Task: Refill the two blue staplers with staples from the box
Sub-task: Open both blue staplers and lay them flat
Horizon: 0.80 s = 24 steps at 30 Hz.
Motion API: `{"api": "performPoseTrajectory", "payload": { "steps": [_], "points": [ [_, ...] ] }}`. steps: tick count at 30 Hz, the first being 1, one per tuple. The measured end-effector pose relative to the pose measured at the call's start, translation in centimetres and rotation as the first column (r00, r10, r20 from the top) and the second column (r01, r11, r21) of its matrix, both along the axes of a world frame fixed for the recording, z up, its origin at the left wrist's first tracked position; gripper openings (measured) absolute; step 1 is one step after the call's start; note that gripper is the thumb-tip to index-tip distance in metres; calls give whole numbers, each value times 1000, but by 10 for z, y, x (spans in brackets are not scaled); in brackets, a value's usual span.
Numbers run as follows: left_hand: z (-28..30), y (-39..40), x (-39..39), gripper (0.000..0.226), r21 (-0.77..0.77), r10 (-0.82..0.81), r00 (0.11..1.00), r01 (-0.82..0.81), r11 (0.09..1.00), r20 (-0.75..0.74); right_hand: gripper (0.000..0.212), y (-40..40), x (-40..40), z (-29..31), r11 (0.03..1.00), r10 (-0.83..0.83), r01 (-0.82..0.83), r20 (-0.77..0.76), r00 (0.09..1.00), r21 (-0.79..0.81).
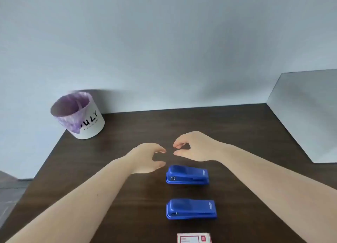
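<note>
Two blue staplers lie closed on the dark wooden table, one behind the other: the far stapler and the near stapler. A small red and white staple box sits at the bottom edge, partly cut off. My left hand hovers just left of and beyond the far stapler, fingers curved and apart, holding nothing. My right hand hovers beyond the far stapler, fingers curled with thumb and fingertips apart, empty. The fingertips of both hands nearly meet above the table.
A white round bin with a purple liner stands at the table's far left corner. A pale wall runs behind the table. A grey flat panel lies at the right side. The floor shows beyond the left edge.
</note>
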<state>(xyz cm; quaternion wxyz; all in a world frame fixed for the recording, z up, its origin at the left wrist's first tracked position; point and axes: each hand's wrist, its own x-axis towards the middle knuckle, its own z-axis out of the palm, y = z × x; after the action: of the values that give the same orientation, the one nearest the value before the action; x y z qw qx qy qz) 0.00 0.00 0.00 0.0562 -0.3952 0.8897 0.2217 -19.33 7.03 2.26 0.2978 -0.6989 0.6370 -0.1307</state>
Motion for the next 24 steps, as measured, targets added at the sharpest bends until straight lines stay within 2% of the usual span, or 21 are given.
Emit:
{"api": "performPoseTrajectory", "payload": {
  "steps": [5, 10, 16, 21, 24],
  "points": [
    [-43, 10, 4, 58, 92, 38, 999, -35, 995, -31, 39, 15, 4, -39, 996, 79, -77, 57, 995, -38],
    [-69, 19, 3, 56, 75, 59, 978, -45, 996, -199, 40, 30, 12, -73, 972, 114, -93, 86, 990, -217],
    [-91, 37, 5, 48, -80, 17, 933, -49, 996, -360, 33, 41, 22, -91, 915, 74, -62, 14, 997, -398],
    [-101, 54, 8, 44, -177, 16, 933, -85, 981, -361, 34, 50, 28, -94, 905, -29, -13, -93, 995, -425],
    [-98, 61, 7, 41, -181, 60, 932, -132, 975, -358, 35, 57, 34, -90, 912, -91, 54, -73, 993, -407]
  ]
}}
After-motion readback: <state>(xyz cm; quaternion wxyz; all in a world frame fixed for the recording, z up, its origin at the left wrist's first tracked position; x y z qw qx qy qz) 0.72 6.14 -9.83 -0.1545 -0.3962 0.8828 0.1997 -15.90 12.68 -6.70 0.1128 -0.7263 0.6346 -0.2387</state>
